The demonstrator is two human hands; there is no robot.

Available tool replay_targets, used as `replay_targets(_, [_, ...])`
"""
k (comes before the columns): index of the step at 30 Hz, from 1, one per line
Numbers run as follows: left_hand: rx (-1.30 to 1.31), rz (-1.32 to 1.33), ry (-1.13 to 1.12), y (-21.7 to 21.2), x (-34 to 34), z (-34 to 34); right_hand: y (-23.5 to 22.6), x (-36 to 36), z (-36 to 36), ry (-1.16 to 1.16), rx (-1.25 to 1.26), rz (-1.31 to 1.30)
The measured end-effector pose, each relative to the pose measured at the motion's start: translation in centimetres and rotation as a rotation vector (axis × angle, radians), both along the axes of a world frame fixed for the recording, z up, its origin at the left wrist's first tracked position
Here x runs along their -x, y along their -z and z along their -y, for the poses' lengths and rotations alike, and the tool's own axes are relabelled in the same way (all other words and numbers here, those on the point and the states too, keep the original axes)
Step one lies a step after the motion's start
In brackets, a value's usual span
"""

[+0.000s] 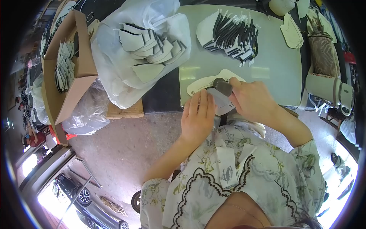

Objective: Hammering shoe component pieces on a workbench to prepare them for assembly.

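Observation:
A dark hammer [222, 87] with a rounded head is gripped in my right hand [253, 99], its head over a cream curved flat template [198, 84]. My left hand [199, 119] lies with fingers stretched out, the tips at the template's near edge and beside a pale cut piece [223, 104]. That piece lies partly under the hammer and juts over the board's near edge. Both sit on a grey-green work board [267, 80]. Whether the hammer touches the template, I cannot tell.
Dark-edged pale pieces [232, 34] lie fanned at the board's far side. Similar pieces [148, 47] rest on a white plastic bag [110, 57] to the left, beside an open cardboard box [84, 61]. Another template [292, 32] lies far right, near a grey bottle [324, 87].

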State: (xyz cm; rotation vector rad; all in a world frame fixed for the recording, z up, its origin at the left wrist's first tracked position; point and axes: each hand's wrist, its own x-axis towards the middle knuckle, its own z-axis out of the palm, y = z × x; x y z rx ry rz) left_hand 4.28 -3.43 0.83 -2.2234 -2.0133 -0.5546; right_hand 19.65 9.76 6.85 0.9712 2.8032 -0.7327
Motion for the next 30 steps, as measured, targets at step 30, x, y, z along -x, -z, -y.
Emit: replay_targets(30, [-0.067,0.073,0.076,0.4,0.6,0.6,0.0,2.4,-1.8,-0.144,0.051,0.004])
